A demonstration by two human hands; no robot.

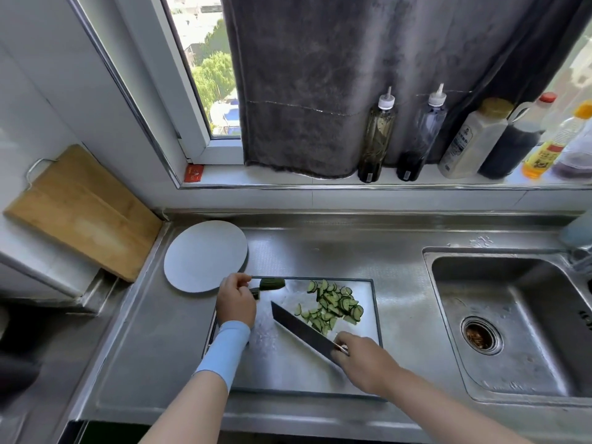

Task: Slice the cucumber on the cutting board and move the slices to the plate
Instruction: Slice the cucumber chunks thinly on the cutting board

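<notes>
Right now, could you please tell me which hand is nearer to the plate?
Left. The left hand sits by the near rim of the plate, pinching the cucumber stub; the right hand is farther off across the cutting board, gripping the knife.

Left hand (236, 303) pinches cucumber stub (271, 283) — right hand (363, 357) grips knife (302, 330).

The steel counter (320, 251) bears a white plate (205, 254) beside the cutting board (288, 373).

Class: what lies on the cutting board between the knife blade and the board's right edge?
A loose heap of thin green cucumber slices lies between the dark knife blade and the shiny grey cutting board's right edge, shown in the head view.
</notes>
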